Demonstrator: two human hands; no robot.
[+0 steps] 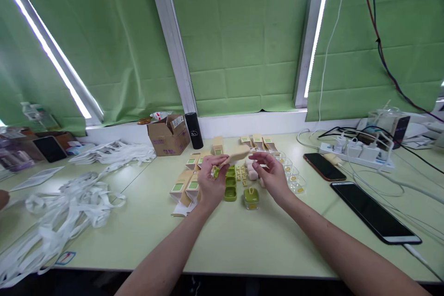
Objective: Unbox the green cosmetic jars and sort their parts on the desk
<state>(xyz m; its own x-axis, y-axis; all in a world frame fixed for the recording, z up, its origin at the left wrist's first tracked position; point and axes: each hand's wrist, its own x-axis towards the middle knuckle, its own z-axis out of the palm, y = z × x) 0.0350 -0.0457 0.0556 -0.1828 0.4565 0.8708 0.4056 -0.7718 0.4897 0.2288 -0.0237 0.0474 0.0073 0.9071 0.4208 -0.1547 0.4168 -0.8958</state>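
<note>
Between the fingers and thumb of my left hand [213,178] is a beige, flat-looking small carton [238,153], held tilted above the table. My right hand [272,175] is beside the carton's right end, fingers curved and apart, with nothing visible in them. Below the hands lie green square lids [230,194], small yellow pieces [244,177] and pale pink rounded pieces [253,175]. A clear small jar with a green lid [251,198] stands in front. Clear cups [297,186] are partly behind my right hand. Beige cartons with green labels [181,183] stand at the left.
White straps [83,203] are heaped at the left. At the back are a cardboard box [169,136] and a black cylinder [194,131]. Two phones, one larger [374,212], a power strip [357,153] and loose cables occupy the right. Another person's hand [3,199] shows at the left edge.
</note>
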